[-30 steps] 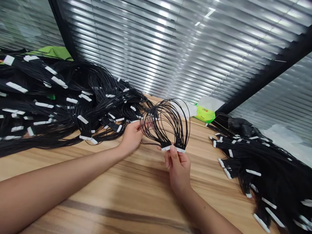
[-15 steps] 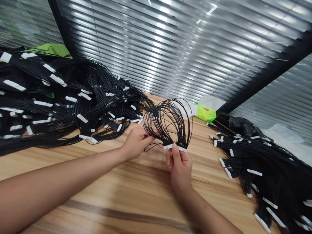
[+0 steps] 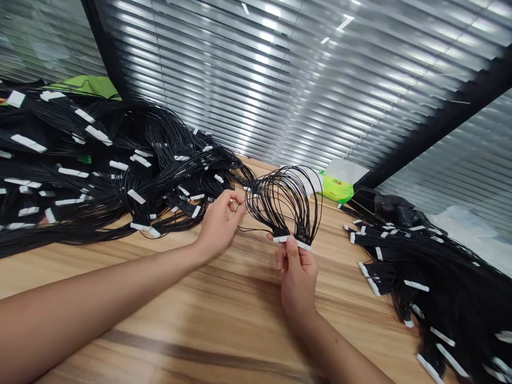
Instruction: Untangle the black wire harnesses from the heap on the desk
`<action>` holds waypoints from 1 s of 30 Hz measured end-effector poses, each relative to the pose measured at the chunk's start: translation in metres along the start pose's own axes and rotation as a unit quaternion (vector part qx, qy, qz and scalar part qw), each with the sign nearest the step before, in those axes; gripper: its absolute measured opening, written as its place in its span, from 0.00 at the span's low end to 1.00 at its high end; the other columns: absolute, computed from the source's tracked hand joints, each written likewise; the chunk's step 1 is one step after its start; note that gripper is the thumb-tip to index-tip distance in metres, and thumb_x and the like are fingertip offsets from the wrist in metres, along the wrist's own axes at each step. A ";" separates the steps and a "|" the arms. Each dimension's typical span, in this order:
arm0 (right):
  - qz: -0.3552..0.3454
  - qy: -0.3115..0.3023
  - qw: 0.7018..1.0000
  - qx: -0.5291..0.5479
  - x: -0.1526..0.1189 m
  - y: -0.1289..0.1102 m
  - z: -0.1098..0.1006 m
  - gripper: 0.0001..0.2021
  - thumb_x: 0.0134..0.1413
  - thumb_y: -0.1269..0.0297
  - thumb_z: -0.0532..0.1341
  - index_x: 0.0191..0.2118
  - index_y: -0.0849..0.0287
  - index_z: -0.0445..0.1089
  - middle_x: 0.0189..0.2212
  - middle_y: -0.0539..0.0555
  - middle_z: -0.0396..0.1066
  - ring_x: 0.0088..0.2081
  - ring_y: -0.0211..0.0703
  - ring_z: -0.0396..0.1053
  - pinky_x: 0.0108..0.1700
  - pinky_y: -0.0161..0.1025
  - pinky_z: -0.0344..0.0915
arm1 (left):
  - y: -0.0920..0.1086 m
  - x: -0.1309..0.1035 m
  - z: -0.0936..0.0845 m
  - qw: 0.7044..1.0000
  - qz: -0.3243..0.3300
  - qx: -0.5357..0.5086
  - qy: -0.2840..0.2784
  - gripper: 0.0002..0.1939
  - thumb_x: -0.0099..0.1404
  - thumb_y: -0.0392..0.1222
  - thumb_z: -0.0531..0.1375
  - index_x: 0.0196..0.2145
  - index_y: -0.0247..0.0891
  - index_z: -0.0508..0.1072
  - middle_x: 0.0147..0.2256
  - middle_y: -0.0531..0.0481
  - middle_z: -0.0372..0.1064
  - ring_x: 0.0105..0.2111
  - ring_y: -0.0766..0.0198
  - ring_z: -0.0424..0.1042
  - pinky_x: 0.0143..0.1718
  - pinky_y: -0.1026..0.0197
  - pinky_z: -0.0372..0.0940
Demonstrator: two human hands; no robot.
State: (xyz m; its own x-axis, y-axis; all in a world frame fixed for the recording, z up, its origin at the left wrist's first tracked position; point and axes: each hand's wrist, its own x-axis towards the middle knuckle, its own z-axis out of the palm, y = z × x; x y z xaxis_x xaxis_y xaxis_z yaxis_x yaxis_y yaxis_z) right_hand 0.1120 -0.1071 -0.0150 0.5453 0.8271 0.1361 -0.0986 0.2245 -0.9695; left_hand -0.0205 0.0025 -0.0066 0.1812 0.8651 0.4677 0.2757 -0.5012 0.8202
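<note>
My right hand [image 3: 299,272] grips two white connectors [image 3: 282,239] side by side, its thumb pressed across the place where they meet. From them a wire harness [image 3: 276,200] of thin black wires rises and bends over in open loops. Left of the loops is my left hand [image 3: 221,221], thumb and forefinger pinched together at the outermost black wire; the fingertips partly hide it. One loose wire sticks out sideways below those fingertips.
A big heap of black harnesses with white connectors [image 3: 136,196] covers the table's left side. Another pile [image 3: 452,277] lies at the right. A green packet [image 3: 337,186] and clear plastic [image 3: 472,226] are at the back, before window blinds [image 3: 256,69]. The wooden table [image 3: 224,320] is in front.
My left hand has drawn back a little to the left and up from the wire loops, and its fingertips now show. The right hand keeps its hold on the connectors.
</note>
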 end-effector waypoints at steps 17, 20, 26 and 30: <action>0.015 0.008 1.000 -0.009 0.002 0.000 0.001 0.19 0.52 0.48 0.62 0.24 0.59 0.64 0.14 0.43 0.56 0.18 0.33 0.51 0.25 0.35 0.51 | 0.013 -0.008 -0.003 0.987 0.124 -0.019 -0.098 0.10 0.63 0.47 0.62 0.29 0.41 0.80 0.23 0.53 0.67 0.25 0.68 0.62 0.31 0.64 0.55; 0.016 0.008 1.000 -0.014 0.003 0.000 0.001 0.19 0.52 0.48 0.62 0.24 0.59 0.64 0.14 0.42 0.56 0.18 0.33 0.51 0.25 0.35 0.51 | 0.015 -0.007 -0.001 0.986 0.041 -0.090 -0.134 0.10 0.61 0.47 0.63 0.28 0.39 0.80 0.24 0.52 0.68 0.26 0.68 0.61 0.28 0.65 0.55; 0.018 0.008 1.000 -0.023 0.003 0.000 0.002 0.19 0.52 0.48 0.62 0.25 0.59 0.65 0.13 0.42 0.55 0.18 0.33 0.51 0.25 0.35 0.51 | 0.015 -0.009 0.004 0.974 -0.062 -0.159 -0.150 0.11 0.57 0.48 0.65 0.29 0.37 0.79 0.25 0.52 0.69 0.25 0.69 0.58 0.26 0.66 0.53; 0.019 0.009 0.999 -0.031 0.002 0.000 0.002 0.19 0.52 0.47 0.61 0.23 0.59 0.63 0.13 0.42 0.56 0.19 0.33 0.52 0.25 0.35 0.51 | 0.012 -0.009 0.007 0.965 -0.096 -0.184 -0.158 0.14 0.55 0.50 0.65 0.31 0.35 0.78 0.23 0.53 0.66 0.24 0.69 0.55 0.25 0.67 0.51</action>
State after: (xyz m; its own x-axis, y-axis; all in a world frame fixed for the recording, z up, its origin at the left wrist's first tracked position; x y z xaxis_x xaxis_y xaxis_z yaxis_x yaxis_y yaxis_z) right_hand 0.1113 -0.1039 -0.0142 0.5572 0.8250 0.0948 -0.0686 0.1595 -0.9848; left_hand -0.0123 -0.0116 -0.0028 0.4554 0.8627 0.2201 -0.0108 -0.2419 0.9702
